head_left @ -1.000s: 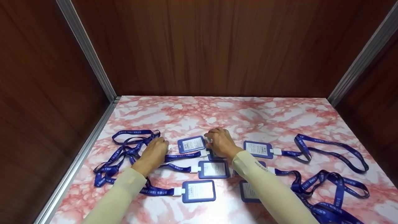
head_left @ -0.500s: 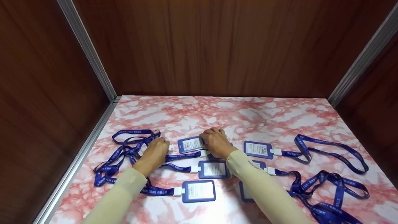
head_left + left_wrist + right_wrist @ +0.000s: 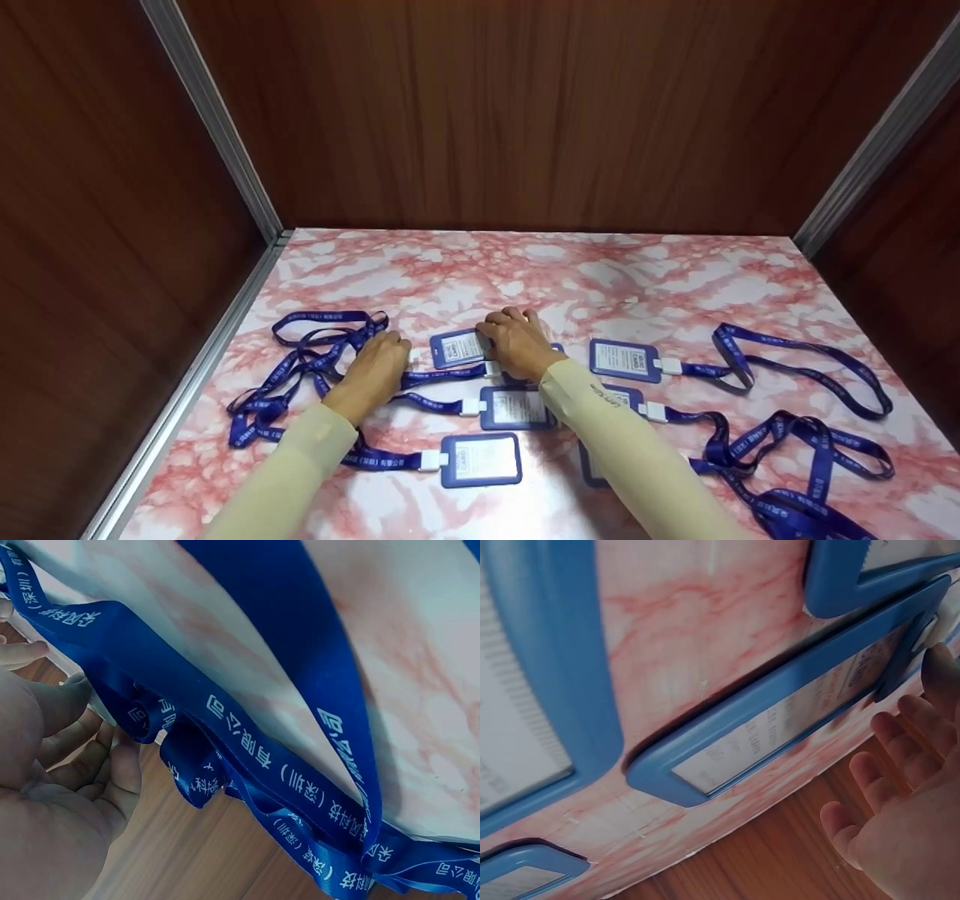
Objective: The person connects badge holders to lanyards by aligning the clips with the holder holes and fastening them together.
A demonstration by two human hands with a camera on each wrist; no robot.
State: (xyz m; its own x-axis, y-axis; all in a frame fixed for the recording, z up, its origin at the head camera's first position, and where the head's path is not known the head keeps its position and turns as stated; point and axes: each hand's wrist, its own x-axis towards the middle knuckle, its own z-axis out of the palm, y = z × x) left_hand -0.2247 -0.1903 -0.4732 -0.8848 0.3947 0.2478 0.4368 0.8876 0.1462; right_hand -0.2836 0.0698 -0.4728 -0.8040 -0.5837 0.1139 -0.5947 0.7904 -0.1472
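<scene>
Blue lanyards with clear-fronted blue badge holders lie on the marbled table. In the head view my left hand (image 3: 373, 373) is at the left group of straps. Its thumb and curled fingers pinch a blue lanyard (image 3: 135, 637) in the left wrist view. My right hand (image 3: 516, 345) lies over the right end of the uppermost badge holder (image 3: 457, 348), partly covering it and the badge holder (image 3: 795, 705) beneath. In the right wrist view its thumb is by that lower holder's white clip end, with the other fingers loosely extended and spread apart. Exact finger contact is partly hidden.
Two more badge holders, a middle one (image 3: 514, 408) and a near one (image 3: 481, 460), lie below the hands. To the right are an upper badge holder (image 3: 624, 360) and tangled lanyards (image 3: 780, 442). Brown panels (image 3: 480, 112) enclose the table's back and sides.
My right hand has shifted slightly left, further over the uppermost badge holder, uncovering more of the holders at right. The left hand and the straps have hardly moved.
</scene>
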